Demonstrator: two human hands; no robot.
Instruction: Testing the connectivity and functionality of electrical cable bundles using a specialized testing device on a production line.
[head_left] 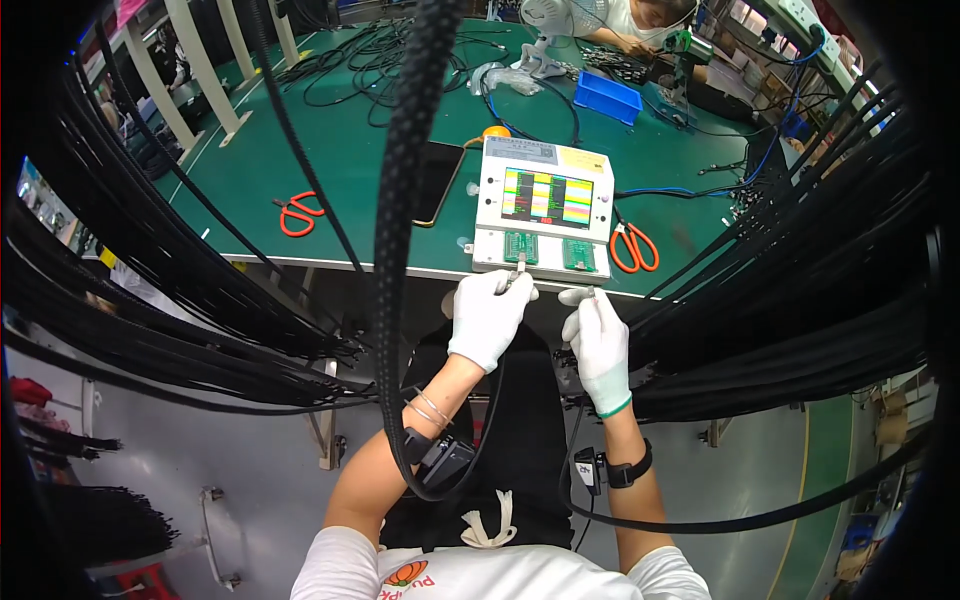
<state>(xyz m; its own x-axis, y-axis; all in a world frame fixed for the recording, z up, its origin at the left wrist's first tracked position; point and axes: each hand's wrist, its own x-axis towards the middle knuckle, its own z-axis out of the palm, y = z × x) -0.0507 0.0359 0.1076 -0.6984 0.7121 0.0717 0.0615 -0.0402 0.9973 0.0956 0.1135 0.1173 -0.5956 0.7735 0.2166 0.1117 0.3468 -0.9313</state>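
Note:
My left hand (489, 318), in a white glove, pinches a small cable connector (520, 266) at the lower edge of the left green circuit board (519, 246) on a white cable tester (486, 245). Whether the plug is fully seated I cannot tell. My right hand (602, 350), also gloved, has thumb and fingers closed on another small grey cable connector (590, 293). It is just in front of the tester, below the right green circuit board (579, 254), and apart from it. The tester's lit screen (546, 197) shows coloured rows. Black braided cable loops down past both forearms.
Orange-handled scissors (299, 214) lie left on the green table (330, 165), another orange-handled pair (633, 248) beside the tester. A dark tablet (438, 183), blue bin (608, 97) and white fan (543, 50) stand beyond. Black cable bundles (790, 350) hang both sides. A person (650, 25) works opposite.

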